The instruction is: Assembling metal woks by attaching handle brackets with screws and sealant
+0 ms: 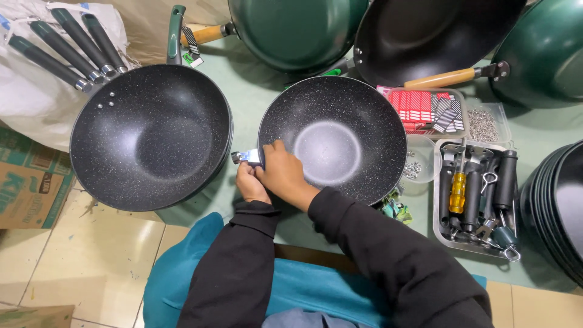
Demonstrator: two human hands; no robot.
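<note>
A black speckled wok (pixel 340 136) without a handle lies on the green table in front of me. My right hand (pixel 281 172) rests on its left rim, fingers curled over a small silver metal bracket (pixel 246 157) at the rim. My left hand (pixel 250 184) sits just below the bracket, closed around something under the rim that I cannot make out. Both arms wear black sleeves.
A second speckled wok (pixel 150 136) with a green handle lies to the left. Loose handles (pixel 61 45) lie on a white sack at top left. A metal tray (pixel 477 197) of tools and handles, small tubs of screws (pixel 483 124) and stacked pans (pixel 562 206) stand right.
</note>
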